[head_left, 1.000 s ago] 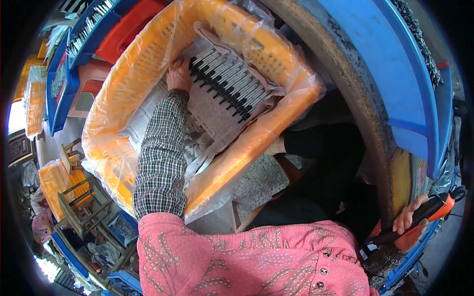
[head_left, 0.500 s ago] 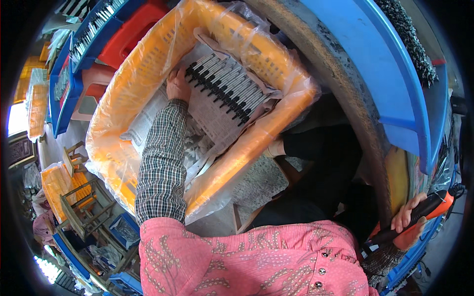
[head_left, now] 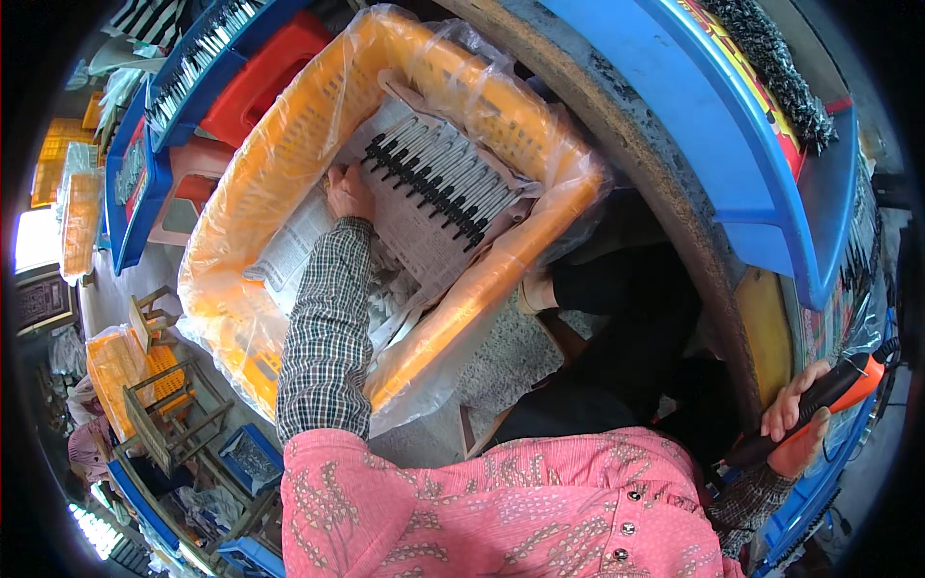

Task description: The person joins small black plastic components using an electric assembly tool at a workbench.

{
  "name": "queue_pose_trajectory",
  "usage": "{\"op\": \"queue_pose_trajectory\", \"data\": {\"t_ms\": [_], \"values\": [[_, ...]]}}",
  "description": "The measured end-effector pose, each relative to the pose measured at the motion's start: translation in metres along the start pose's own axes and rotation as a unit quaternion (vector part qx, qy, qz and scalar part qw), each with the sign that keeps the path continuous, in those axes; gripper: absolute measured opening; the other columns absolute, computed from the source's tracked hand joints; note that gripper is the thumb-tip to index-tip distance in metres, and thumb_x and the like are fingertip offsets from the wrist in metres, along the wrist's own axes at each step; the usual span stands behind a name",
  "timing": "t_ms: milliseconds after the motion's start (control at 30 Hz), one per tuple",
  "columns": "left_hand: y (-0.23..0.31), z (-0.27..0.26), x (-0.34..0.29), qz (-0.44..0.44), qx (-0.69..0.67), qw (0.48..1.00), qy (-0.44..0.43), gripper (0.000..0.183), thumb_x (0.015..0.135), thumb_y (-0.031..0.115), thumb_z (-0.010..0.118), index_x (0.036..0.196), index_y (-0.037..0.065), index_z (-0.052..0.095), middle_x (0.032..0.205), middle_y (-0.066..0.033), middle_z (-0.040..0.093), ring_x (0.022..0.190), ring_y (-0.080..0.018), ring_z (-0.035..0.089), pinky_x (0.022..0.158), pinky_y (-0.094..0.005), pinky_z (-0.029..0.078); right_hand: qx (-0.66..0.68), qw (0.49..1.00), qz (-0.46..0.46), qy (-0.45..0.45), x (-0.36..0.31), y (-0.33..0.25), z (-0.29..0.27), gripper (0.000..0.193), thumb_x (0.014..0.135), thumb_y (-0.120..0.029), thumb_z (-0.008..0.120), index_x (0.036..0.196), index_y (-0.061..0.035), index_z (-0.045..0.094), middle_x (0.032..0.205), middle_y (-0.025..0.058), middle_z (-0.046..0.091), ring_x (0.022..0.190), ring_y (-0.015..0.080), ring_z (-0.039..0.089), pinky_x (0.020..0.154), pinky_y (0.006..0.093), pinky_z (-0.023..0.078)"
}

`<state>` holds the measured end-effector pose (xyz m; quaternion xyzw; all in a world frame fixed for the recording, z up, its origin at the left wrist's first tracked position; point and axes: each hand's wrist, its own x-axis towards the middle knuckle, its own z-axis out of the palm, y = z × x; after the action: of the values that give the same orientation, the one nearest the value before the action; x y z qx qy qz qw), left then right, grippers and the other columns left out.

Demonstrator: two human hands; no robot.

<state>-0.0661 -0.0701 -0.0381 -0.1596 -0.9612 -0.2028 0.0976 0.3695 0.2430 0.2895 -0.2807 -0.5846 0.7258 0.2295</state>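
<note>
An orange plastic basket, covered in clear plastic film, stands in front of me. Inside it, on newspaper, lies a neat row of thin silvery rods with black ends. My left hand is down in the basket by the newspaper, left of the row. Its fingers are curled, and whatever they may grip is hidden. At the far right, my right hand wraps round the grip of a black and orange handheld power tool.
Blue trays rest on a worn bench edge at the upper right. At the left stand red stools, another blue tray of rods and a wooden frame stool. Below the basket is a speckled slab.
My left hand has drawn back toward me, away from the end of the row. The right hand and its tool have shifted slightly up. The whole view has turned a little.
</note>
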Motion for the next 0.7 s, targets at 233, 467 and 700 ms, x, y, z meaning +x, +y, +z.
{"op": "queue_pose_trajectory", "data": {"t_ms": [233,467,700], "values": [[0.011,-0.020,-0.004,-0.028,0.003,0.999,-0.034,0.032,0.074,0.007,0.053,0.105,0.010,0.060,0.102,-0.0158,0.053,0.092,-0.0342,0.054,0.079,-0.0408,0.045,0.016,1.000,-0.007,-0.001,-0.001,-0.001,0.003,0.046,0.080,-0.037,0.063,0.093,-0.0026,0.036,0.057,0.0004,0.041,0.038,0.0084,0.042,0.036,0.0215,0.041],[0.034,-0.067,-0.015,-0.027,-0.011,0.995,-0.099,0.023,0.075,0.013,0.057,0.096,0.009,0.064,0.101,-0.0154,0.054,0.093,-0.0328,0.054,0.080,-0.0395,0.045,0.018,1.000,-0.023,0.009,-0.003,0.002,0.010,0.048,0.076,-0.036,0.067,0.093,-0.0014,0.038,0.056,0.0014,0.043,0.040,0.0100,0.044,0.039,0.0226,0.042],[0.097,-0.125,-0.014,0.144,-0.101,0.984,-0.016,0.013,0.077,0.011,0.055,0.084,0.005,0.065,0.078,-0.0142,0.059,0.075,-0.0307,0.058,0.068,-0.0373,0.046,0.028,0.998,-0.059,0.012,-0.014,-0.001,0.010,0.041,0.077,-0.028,0.064,0.096,-0.0010,0.041,0.062,0.0045,0.046,0.049,0.0146,0.048,0.049,0.0284,0.044]]}}
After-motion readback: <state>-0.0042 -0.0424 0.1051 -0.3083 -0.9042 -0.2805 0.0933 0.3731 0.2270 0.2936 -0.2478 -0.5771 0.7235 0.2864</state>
